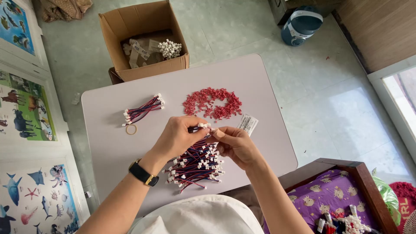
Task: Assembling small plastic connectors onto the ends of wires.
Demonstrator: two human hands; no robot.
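My left hand (177, 138) pinches a small bunch of red, blue and black wires with white connectors (203, 126) over a white table (108, 138). My right hand (236, 145) meets it from the right, fingertips on the same bunch. Below the hands lies a loose pile of the same wire leads (195, 167). A heap of small red plastic pieces (211, 103) sits just beyond the hands. At the table's left lie a tied wire bundle (144, 109) and a tan rubber band (131, 129).
A white label (247, 123) lies right of the hands. An open cardboard box (143, 39) with white connectors stands on the floor behind the table. A blue and white appliance (301, 25) sits at the far right. A wooden tray with purple cloth (342, 190) is at the lower right.
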